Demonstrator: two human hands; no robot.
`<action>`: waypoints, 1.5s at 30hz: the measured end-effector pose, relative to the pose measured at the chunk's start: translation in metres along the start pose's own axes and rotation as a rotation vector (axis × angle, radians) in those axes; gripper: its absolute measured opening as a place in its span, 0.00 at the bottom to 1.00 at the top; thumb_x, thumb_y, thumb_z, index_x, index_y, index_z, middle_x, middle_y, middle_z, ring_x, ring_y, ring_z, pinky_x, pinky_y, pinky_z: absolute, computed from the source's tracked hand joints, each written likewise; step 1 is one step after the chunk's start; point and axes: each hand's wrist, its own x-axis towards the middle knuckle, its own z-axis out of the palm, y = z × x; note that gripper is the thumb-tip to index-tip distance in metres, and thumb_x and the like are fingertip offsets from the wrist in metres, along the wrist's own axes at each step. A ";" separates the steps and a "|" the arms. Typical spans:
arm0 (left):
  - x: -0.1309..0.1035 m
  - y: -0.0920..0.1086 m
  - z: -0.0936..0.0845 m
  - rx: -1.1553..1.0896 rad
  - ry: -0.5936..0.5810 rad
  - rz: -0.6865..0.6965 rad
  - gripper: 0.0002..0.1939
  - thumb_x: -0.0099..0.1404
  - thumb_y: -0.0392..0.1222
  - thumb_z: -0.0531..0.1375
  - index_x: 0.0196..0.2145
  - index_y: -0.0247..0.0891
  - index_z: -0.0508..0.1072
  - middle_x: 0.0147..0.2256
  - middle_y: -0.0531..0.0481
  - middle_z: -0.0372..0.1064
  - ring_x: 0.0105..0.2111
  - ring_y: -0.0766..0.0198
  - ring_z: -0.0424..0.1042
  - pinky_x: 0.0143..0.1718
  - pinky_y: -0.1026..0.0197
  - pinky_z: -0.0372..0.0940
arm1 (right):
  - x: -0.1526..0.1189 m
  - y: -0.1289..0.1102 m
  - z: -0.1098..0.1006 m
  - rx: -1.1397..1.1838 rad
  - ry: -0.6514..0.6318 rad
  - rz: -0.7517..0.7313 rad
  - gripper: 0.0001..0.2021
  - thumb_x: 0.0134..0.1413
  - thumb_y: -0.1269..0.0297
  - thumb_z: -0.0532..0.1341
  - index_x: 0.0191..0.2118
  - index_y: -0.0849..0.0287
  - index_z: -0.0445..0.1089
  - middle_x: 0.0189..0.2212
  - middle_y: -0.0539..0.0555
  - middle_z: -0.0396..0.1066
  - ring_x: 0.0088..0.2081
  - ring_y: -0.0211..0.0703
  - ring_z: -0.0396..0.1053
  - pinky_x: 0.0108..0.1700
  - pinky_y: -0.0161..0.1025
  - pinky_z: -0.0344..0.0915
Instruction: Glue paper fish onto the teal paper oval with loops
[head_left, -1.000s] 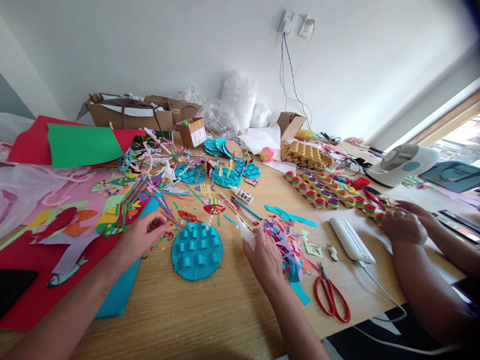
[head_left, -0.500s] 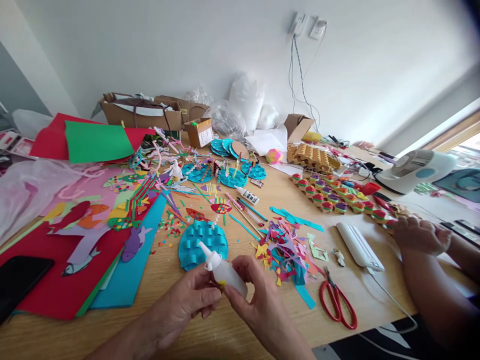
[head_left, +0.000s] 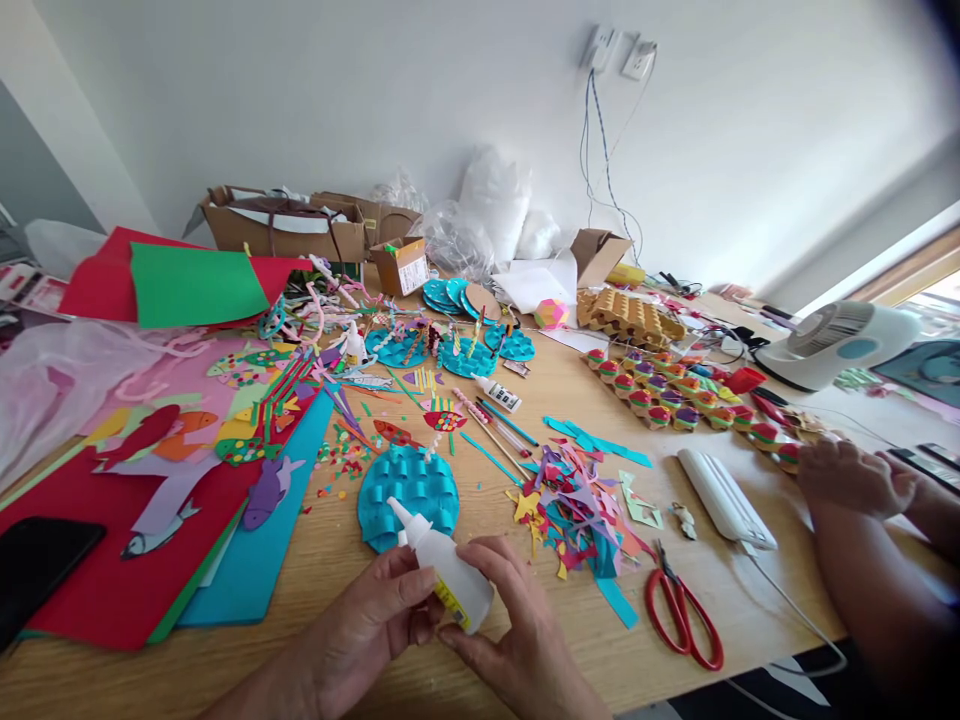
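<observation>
Both my hands hold a white glue bottle (head_left: 450, 570) with a pointed nozzle and a yellow label, tilted up to the left. My left hand (head_left: 375, 620) grips it near the neck on the left, fingers curled. On the other side, my right hand (head_left: 517, 620) has its thumb and fingers round the bottle's base. Just beyond the nozzle lies a round blue woven-paper disc (head_left: 409, 485), its near edge partly covered by the bottle. A twisted pale stem stands at its far edge, near red paper fish (head_left: 442, 420).
Paper scraps (head_left: 577, 500) and red-handled scissors (head_left: 682, 610) lie to the right, with a white power bank (head_left: 726, 498) beyond. Coloured paper sheets (head_left: 112, 540) and a black phone (head_left: 45, 565) are on the left. Another person's hand (head_left: 851, 475) rests at the right.
The glue bottle has turned in my fingers, so more of its yellow label shows. My right hand has shifted lower around its base, and the nozzle sits slightly lower and further left.
</observation>
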 end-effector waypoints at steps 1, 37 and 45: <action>0.000 0.000 0.001 -0.016 -0.003 -0.012 0.16 0.50 0.45 0.68 0.37 0.39 0.74 0.33 0.48 0.69 0.30 0.67 0.65 0.31 0.65 0.57 | 0.000 0.001 0.002 0.016 0.026 -0.005 0.24 0.47 0.63 0.63 0.50 0.50 0.55 0.39 0.53 0.66 0.39 0.42 0.68 0.38 0.34 0.66; -0.021 0.048 -0.071 2.005 0.256 0.662 0.15 0.59 0.33 0.52 0.40 0.41 0.73 0.42 0.47 0.72 0.42 0.59 0.71 0.44 0.57 0.67 | 0.075 0.003 0.026 0.447 0.007 0.442 0.14 0.43 0.60 0.63 0.37 0.59 0.63 0.29 0.50 0.67 0.28 0.38 0.62 0.28 0.33 0.60; -0.015 0.042 -0.078 2.087 0.272 0.734 0.16 0.58 0.32 0.51 0.41 0.37 0.74 0.43 0.44 0.72 0.43 0.57 0.71 0.44 0.55 0.68 | 0.087 0.000 0.044 0.343 0.001 0.414 0.14 0.43 0.59 0.63 0.37 0.59 0.64 0.26 0.48 0.66 0.25 0.36 0.60 0.26 0.32 0.57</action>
